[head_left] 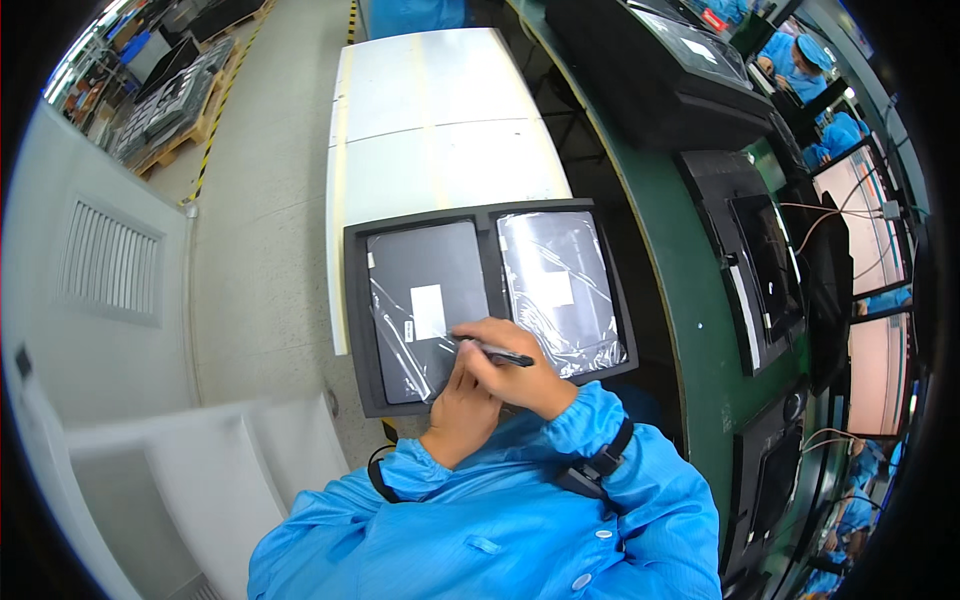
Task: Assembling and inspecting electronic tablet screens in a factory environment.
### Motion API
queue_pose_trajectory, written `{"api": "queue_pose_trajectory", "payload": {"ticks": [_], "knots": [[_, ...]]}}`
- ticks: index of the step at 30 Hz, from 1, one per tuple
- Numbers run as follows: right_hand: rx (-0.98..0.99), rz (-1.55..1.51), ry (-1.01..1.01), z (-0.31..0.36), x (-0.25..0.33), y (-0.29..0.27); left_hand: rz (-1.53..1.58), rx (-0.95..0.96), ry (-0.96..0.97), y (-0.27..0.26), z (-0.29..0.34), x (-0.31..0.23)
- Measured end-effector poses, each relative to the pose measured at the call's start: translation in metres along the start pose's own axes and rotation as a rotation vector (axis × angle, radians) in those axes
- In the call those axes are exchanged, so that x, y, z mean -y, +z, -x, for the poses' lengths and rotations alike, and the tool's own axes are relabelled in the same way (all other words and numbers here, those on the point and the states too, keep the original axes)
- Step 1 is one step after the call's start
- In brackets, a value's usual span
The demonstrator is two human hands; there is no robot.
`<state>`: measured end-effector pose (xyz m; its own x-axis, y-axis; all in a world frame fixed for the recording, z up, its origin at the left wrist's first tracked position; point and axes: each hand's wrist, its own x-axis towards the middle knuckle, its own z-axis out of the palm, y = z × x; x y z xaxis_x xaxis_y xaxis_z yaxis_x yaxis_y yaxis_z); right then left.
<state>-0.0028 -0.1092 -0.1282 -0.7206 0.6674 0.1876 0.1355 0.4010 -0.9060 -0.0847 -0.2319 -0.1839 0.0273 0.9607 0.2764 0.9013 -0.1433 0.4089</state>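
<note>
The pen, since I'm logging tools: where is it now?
In the head view, the pen is in the right hand, right of the white label on the left dark panel.

A black foam tray [363, 320] lies on the near end of a white surface [440, 130]. Its left recess holds a dark flat device [430, 260] in clear film; its right recess holds a second film-wrapped device [560, 250]. Above the tray's near part, the right hand [525, 372] grips a black pen [500, 353], the left hand [463, 410] beside it. Right of the tray runs a green surface [700, 400].
</note>
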Motion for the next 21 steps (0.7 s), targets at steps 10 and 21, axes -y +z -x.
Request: {"api": "queue_pose_trajectory", "payload": {"ticks": [10,21], "knots": [[0.174,0.128,-0.090,-0.019,-0.017,0.046,0.143,0.051,-0.108,0.021,0.015,0.006],[-0.111,0.021,-0.158,-0.014,0.000,0.018,0.158,0.025,-0.127,0.000,-0.003,-0.001]]}}
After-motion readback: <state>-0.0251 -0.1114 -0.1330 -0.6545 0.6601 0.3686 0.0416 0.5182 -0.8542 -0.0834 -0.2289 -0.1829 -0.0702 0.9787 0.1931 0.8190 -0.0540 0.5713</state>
